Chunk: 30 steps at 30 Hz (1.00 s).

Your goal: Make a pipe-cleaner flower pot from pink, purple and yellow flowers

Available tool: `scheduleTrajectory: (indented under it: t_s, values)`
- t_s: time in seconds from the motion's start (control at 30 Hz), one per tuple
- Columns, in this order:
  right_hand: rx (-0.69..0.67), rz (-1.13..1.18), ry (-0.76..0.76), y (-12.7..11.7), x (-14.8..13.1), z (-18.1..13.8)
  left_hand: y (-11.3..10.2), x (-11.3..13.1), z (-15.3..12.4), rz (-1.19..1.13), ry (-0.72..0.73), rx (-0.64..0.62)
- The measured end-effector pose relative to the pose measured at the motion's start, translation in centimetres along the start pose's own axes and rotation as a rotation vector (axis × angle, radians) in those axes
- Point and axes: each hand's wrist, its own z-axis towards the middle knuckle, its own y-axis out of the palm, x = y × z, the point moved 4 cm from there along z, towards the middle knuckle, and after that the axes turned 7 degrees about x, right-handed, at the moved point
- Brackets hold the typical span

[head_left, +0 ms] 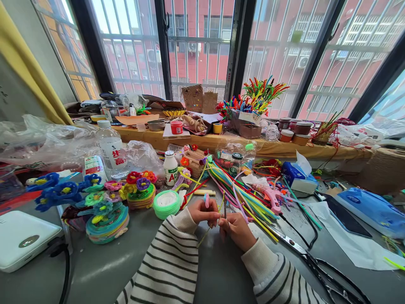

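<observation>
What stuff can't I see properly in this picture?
All in the head view:
- Part of the thin metal tool: hidden by the right grip.
- Part of the thin yellow-green stem: hidden by the left grip.
- The ends of the big scissors' handles: cut off by the bottom edge.
- The white device's far left: cut off by the left edge.
- Fine print on the blue pack: too small.

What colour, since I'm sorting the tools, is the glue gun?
The glue gun is pink, best seen in the head view.
</observation>
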Motion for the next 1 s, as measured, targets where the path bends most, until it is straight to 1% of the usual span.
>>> scheduleTrajectory:
  t_s: [0.17, 0.4, 0.5, 0.67, 0.8, 0.9, 1.0]
  values:
    - [-0.04, 0.027, -0.013, 0.02, -0.37, -0.11, 0.37, -0.02, -0.18, -0.002, -0.03, -0.053]
    - [0.02, 0.012, 0.04, -0.32, 0.18, 0.18, 0.29, 0.09, -0.19, 0.028, -0.027, -0.043]
    - [0.02, 0.027, 0.047, -0.33, 0.32, 0.17, 0.13, 0.09, -0.15, 0.037, -0.024, -0.024]
    - [-0.022, 0.07, 0.02, 0.07, -0.13, 0.06, -0.12, 0.18, 0.08, 0.003, 0.003, -0.001]
    - [-0.079, 0.078, -0.016, 0.34, -0.42, 0.08, 0.09, -0.06, 0.05, 0.002, -0.035, -0.049]
    - [-0.039, 0.042, 0.016, 0.08, -0.2, 0.19, 0.16, -0.22, -0.07, 0.009, -0.065, -0.05]
    - [0.022, 0.019, 0.059, -0.3, 0.12, 0.33, 0.08, -0.26, -0.14, 0.003, -0.073, -0.021]
